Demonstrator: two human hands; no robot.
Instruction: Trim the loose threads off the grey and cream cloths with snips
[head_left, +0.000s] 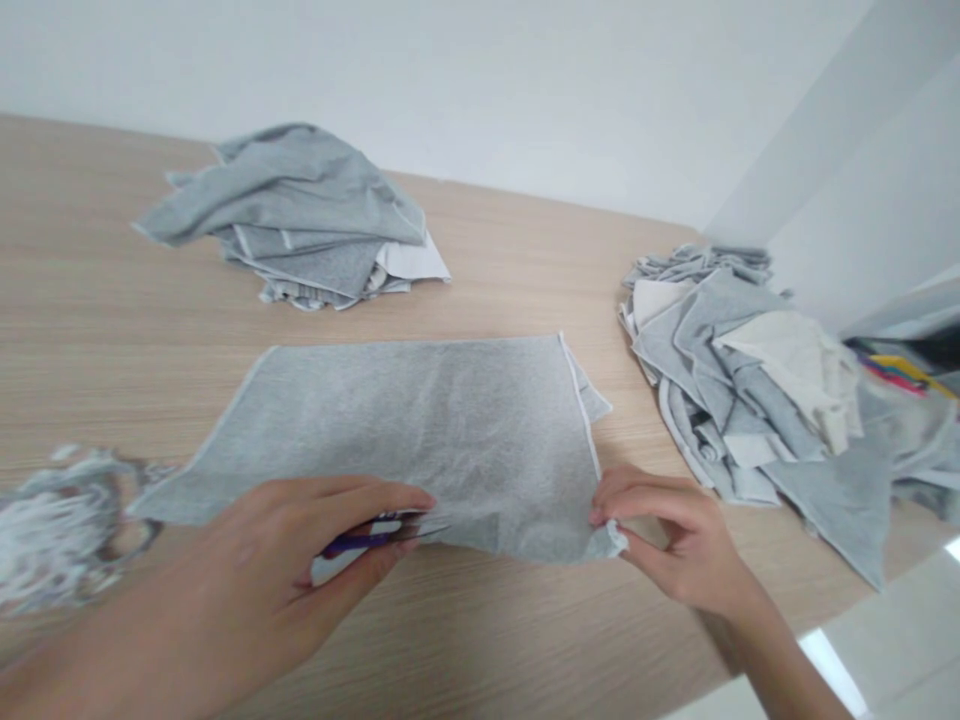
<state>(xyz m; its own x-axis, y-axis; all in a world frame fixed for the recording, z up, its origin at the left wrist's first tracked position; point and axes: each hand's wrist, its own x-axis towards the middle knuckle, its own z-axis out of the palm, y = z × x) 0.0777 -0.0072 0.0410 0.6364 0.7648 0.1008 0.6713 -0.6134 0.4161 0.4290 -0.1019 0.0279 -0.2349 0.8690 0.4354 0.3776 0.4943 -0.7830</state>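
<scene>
A grey fabric piece (420,420) with white-stitched edges lies folded on the wooden table in front of me. My left hand (337,550) is closed around small purple-handled thread snips (367,537), whose pointed metal tips lie at the near edge of the fabric. Between the thumb and fingers of my right hand (667,530), the near right corner of the fabric is pinched and bunched up, its white edge showing. Beyond the right edge a corner of the under layer sticks out.
A heap of grey fabric pieces (300,210) sits at the back left. Another pile of grey and cream pieces (742,370) lies at the right, reaching the table's edge. White thread scraps (67,530) are heaped at the left. A white wall (480,90) stands behind.
</scene>
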